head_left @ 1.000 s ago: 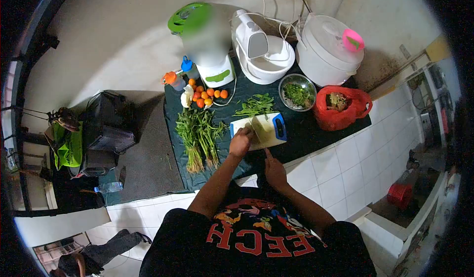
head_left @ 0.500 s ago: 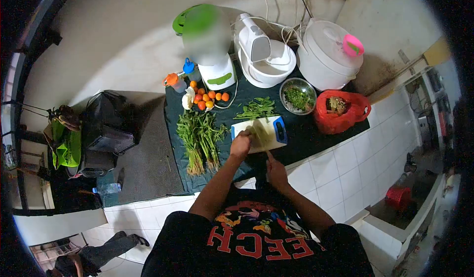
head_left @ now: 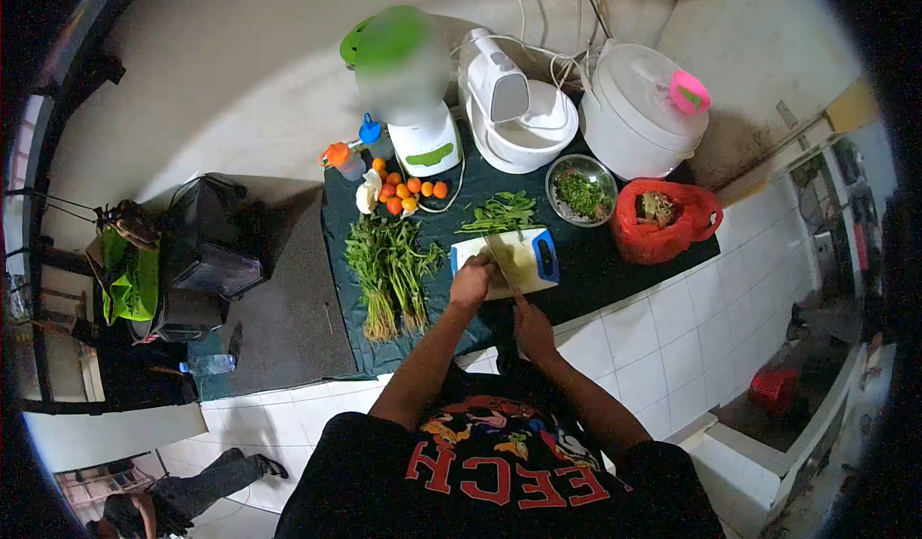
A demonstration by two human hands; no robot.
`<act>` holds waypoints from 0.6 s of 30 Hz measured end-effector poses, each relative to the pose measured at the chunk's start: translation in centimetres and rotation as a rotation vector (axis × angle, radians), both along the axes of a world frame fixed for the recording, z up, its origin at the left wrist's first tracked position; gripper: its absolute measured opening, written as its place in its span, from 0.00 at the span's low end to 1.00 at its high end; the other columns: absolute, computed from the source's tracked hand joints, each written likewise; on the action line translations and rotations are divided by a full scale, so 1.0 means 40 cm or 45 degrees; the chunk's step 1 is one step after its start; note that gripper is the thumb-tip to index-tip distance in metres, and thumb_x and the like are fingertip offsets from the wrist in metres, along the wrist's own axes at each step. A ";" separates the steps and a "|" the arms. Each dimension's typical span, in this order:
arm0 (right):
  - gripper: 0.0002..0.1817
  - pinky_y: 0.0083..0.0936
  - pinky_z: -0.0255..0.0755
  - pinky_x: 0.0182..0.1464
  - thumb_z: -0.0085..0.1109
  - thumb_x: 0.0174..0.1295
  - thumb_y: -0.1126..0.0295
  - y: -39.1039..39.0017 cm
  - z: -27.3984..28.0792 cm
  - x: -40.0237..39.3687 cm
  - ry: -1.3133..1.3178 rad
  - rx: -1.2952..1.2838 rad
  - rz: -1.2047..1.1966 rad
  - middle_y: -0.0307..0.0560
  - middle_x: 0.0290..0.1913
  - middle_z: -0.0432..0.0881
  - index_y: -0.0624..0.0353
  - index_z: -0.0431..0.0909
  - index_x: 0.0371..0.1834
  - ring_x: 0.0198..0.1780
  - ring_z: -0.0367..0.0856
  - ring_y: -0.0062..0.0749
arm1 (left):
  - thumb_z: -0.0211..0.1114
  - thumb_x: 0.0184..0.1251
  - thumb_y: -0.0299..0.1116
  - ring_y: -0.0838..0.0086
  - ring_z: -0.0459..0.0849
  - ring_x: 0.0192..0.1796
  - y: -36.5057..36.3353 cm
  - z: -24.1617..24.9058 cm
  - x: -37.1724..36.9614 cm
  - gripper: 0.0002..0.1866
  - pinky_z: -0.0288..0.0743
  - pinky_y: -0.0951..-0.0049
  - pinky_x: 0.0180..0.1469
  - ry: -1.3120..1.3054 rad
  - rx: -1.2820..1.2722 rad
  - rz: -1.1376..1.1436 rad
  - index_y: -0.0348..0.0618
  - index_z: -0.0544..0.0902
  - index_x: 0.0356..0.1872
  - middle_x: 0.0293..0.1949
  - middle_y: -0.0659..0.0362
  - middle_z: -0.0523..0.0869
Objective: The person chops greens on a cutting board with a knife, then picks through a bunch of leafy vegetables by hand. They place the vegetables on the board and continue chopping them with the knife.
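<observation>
A knife (head_left: 503,262) lies across the white and blue cutting board (head_left: 528,259), its handle in my right hand (head_left: 532,329), which is closed round it. My left hand (head_left: 472,282) rests at the board's left side beside the blade, fingers closed; what they press on is too small to make out. Cut green leaves (head_left: 501,213) sit just behind the board. Left of it lie bunches of leafy greens with roots (head_left: 392,270). A metal bowl (head_left: 580,190) of chopped greens stands behind the board to the right.
Orange fruits or tomatoes (head_left: 411,191), a blender (head_left: 424,141), a stand mixer (head_left: 519,136) and a big white container (head_left: 634,117) stand at the back. A red plastic bag (head_left: 645,237) sits at right. Another person (head_left: 192,496) is at lower left.
The knife, blurred before, now shows clearly on the board. My right hand has shifted slightly left and forward. My left hand has hardly moved.
</observation>
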State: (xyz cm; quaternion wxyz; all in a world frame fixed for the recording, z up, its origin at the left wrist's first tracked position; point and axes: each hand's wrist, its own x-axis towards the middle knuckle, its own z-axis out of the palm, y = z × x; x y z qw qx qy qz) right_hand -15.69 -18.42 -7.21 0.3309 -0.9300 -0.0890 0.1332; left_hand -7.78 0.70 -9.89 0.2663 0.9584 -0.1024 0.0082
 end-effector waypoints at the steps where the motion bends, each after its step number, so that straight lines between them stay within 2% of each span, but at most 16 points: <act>1: 0.26 0.54 0.73 0.46 0.44 0.78 0.65 0.006 -0.013 0.004 0.005 0.002 -0.003 0.66 0.38 0.81 0.58 0.62 0.77 0.42 0.80 0.63 | 0.58 0.59 0.26 0.55 0.83 0.55 0.000 -0.007 -0.002 0.16 0.81 0.60 0.57 0.005 0.002 -0.003 0.43 0.89 0.45 0.51 0.53 0.86; 3: 0.25 0.55 0.73 0.46 0.45 0.78 0.65 0.018 -0.023 0.029 -0.202 0.081 -0.005 0.66 0.37 0.81 0.57 0.64 0.76 0.40 0.80 0.63 | 0.58 0.59 0.26 0.54 0.83 0.55 0.000 -0.013 0.007 0.16 0.81 0.60 0.57 -0.025 -0.054 0.025 0.46 0.89 0.46 0.50 0.52 0.86; 7: 0.25 0.55 0.73 0.45 0.45 0.78 0.64 0.018 -0.009 0.036 -0.179 0.112 -0.036 0.67 0.37 0.81 0.56 0.65 0.76 0.40 0.81 0.64 | 0.59 0.59 0.27 0.54 0.84 0.53 0.004 0.016 0.010 0.16 0.82 0.59 0.55 -0.040 -0.088 0.044 0.48 0.90 0.46 0.48 0.53 0.87; 10: 0.25 0.56 0.73 0.44 0.46 0.77 0.64 0.011 -0.007 0.002 -0.033 0.016 -0.028 0.68 0.37 0.81 0.55 0.65 0.76 0.40 0.81 0.66 | 0.59 0.61 0.27 0.54 0.85 0.51 0.000 0.015 0.007 0.14 0.82 0.59 0.53 0.073 -0.060 0.060 0.48 0.90 0.44 0.46 0.53 0.87; 13: 0.25 0.57 0.73 0.43 0.46 0.77 0.64 0.016 0.000 -0.005 -0.079 0.083 -0.036 0.69 0.36 0.81 0.56 0.66 0.75 0.40 0.81 0.68 | 0.59 0.63 0.28 0.53 0.86 0.50 0.000 0.009 0.016 0.13 0.83 0.57 0.51 0.009 -0.148 0.107 0.48 0.90 0.43 0.46 0.52 0.87; 18: 0.23 0.56 0.74 0.43 0.47 0.77 0.65 0.049 -0.032 0.054 -0.172 0.144 -0.091 0.71 0.36 0.82 0.59 0.70 0.71 0.41 0.82 0.67 | 0.61 0.63 0.30 0.53 0.86 0.49 -0.007 0.081 0.009 0.12 0.82 0.56 0.50 0.205 -0.241 0.235 0.47 0.90 0.43 0.45 0.51 0.86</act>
